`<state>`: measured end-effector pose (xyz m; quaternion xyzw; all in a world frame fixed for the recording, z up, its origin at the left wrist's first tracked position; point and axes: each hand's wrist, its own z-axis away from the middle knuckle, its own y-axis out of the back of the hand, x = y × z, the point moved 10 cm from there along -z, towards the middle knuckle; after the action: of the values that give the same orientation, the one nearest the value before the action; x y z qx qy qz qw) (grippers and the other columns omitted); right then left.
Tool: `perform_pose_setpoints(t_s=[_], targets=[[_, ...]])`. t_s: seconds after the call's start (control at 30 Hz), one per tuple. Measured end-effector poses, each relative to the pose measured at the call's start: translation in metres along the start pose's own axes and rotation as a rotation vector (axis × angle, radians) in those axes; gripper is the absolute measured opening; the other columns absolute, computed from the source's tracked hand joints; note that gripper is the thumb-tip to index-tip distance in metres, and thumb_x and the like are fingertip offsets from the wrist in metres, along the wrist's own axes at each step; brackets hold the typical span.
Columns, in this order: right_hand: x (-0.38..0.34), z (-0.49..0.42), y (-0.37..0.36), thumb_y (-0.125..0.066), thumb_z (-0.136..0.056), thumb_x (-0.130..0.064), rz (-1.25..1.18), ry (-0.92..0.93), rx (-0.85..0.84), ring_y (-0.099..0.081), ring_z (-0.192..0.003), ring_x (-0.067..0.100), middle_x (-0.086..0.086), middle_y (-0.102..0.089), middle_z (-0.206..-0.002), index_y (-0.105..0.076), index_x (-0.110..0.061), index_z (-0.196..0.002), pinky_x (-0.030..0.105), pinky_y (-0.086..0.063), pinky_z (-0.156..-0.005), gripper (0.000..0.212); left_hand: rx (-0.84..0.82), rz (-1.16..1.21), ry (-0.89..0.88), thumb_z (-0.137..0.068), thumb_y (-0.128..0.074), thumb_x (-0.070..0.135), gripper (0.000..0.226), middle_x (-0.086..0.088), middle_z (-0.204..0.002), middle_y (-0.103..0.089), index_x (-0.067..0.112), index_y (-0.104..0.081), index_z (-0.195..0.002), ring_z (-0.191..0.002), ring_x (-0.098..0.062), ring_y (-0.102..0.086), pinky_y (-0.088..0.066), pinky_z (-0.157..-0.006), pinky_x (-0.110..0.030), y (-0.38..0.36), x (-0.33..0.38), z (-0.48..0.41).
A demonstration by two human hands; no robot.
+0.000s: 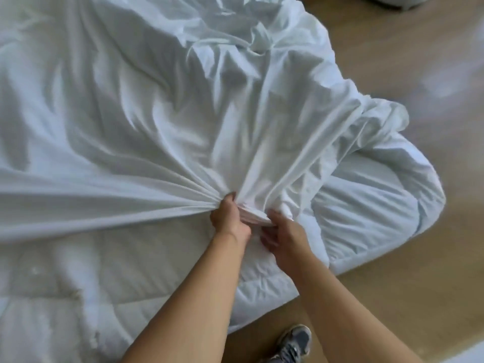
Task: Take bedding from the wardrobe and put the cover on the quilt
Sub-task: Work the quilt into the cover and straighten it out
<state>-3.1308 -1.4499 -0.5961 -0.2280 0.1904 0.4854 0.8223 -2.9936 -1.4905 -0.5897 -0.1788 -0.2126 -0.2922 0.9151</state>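
Observation:
A white padded quilt (366, 221) lies spread out, its near right corner hanging over the wooden floor. A thin white cover (146, 106) lies rumpled over most of it, gathered into tight folds that fan out from my hands. My left hand (230, 218) grips the bunched edge of the cover, fingers curled round the folds. Just to its right, my right hand (285, 239) pinches the same gathered edge against the quilt. The quilt's near strip (131, 271) lies bare below the cover's edge.
Light wooden floor (392, 297) runs along the right and near side. My grey shoe (296, 341) stands on it close to the quilt's edge. A grey rounded object (392, 0) shows at the top edge.

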Motion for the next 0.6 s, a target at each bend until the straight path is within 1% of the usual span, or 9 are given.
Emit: perform_pose_setpoints(t_s=[0.1,0.17,0.23,0.3,0.33,0.4,0.47,0.5,0.6], targets=[[-0.065,-0.012,0.054,-0.087,-0.076,-0.038,0.011,0.106,0.218,-0.062,-0.073,0.023,0.007,-0.062,-0.080,-0.064,-0.006,-0.086,0.038,-0.060,-0.067,0.041,0.066,0.014,-0.039,-0.083,-0.071,0.015,0.032,-0.018,-0.111,-0.074,0.001,-0.073,-0.112,-0.091,-0.031,-0.074,-0.059,-0.084,-0.056,0.024,-0.025,0.016],[-0.117,-0.024,0.064,-0.082,-0.077,-0.053,0.059,0.189,0.253,-0.062,-0.080,0.022,0.006,-0.062,-0.091,-0.060,-0.010,-0.099,0.043,-0.059,-0.084,0.052,-0.010,0.035,-0.001,-0.082,-0.077,0.038,0.046,-0.012,-0.113,-0.075,0.013,-0.072,-0.120,-0.099,-0.030,-0.073,-0.056,-0.092,-0.056,0.027,-0.046,0.023],[-0.156,-0.041,0.037,-0.071,-0.083,-0.059,0.043,0.159,0.017,-0.064,-0.088,0.017,0.000,-0.065,-0.102,-0.057,-0.016,-0.115,0.039,-0.057,-0.092,0.054,-0.124,0.017,0.046,-0.077,-0.079,0.052,0.062,-0.011,-0.122,-0.072,0.019,-0.068,-0.129,-0.111,-0.033,-0.069,-0.051,-0.102,-0.055,0.010,-0.059,0.022],[-0.181,-0.057,0.004,-0.071,-0.088,-0.046,-0.108,0.090,-0.210,-0.071,-0.102,0.024,0.005,-0.072,-0.115,-0.064,-0.013,-0.126,0.045,-0.056,-0.094,0.050,-0.267,0.011,0.083,-0.078,-0.079,0.037,0.065,-0.016,-0.130,-0.067,0.012,-0.063,-0.135,-0.122,-0.036,-0.063,-0.045,-0.109,-0.055,-0.028,-0.065,0.020],[-0.190,-0.066,-0.001,-0.074,-0.088,-0.035,-0.115,0.093,-0.227,-0.072,-0.104,0.029,0.010,-0.073,-0.117,-0.066,-0.011,-0.127,0.048,-0.058,-0.091,0.046,-0.327,0.030,0.098,-0.078,-0.077,0.029,0.065,-0.018,-0.133,-0.064,0.008,-0.061,-0.137,-0.126,-0.037,-0.059,-0.042,-0.112,-0.056,-0.054,-0.066,0.019],[-0.203,-0.087,0.027,-0.079,-0.080,-0.017,0.027,0.172,-0.016,-0.073,-0.095,0.033,0.015,-0.075,-0.106,-0.069,-0.005,-0.119,0.051,-0.060,-0.084,0.042,-0.392,0.078,0.082,-0.080,-0.074,0.022,0.063,-0.021,-0.137,-0.061,0.005,-0.059,-0.138,-0.130,-0.038,-0.055,-0.040,-0.113,-0.058,-0.107,-0.053,0.014],[-0.201,-0.094,0.092,-0.078,-0.079,-0.015,0.243,0.236,0.286,-0.070,-0.084,0.031,0.012,-0.071,-0.092,-0.068,-0.002,-0.116,0.044,-0.059,-0.078,0.040,-0.341,0.116,0.008,-0.079,-0.079,0.026,0.061,-0.018,-0.134,-0.063,0.005,-0.063,-0.134,-0.127,-0.036,-0.059,-0.044,-0.110,-0.056,-0.148,-0.025,-0.002],[-0.191,-0.092,0.124,-0.076,-0.081,-0.019,0.336,0.194,0.376,-0.066,-0.081,0.031,0.011,-0.068,-0.089,-0.067,-0.003,-0.116,0.043,-0.057,-0.072,0.039,-0.316,0.111,-0.025,-0.077,-0.082,0.031,0.061,-0.015,-0.131,-0.066,0.007,-0.065,-0.131,-0.124,-0.034,-0.061,-0.045,-0.109,-0.054,-0.167,-0.012,-0.009],[-0.179,-0.090,0.170,-0.073,-0.086,-0.021,0.540,0.088,0.397,-0.061,-0.076,0.031,0.010,-0.062,-0.086,-0.065,-0.006,-0.109,0.038,-0.053,-0.061,0.029,-0.257,0.061,-0.022,-0.086,-0.078,0.025,0.052,-0.005,-0.115,-0.070,0.003,-0.064,-0.131,-0.109,-0.026,-0.066,-0.054,-0.098,-0.044,-0.205,-0.012,-0.022]])
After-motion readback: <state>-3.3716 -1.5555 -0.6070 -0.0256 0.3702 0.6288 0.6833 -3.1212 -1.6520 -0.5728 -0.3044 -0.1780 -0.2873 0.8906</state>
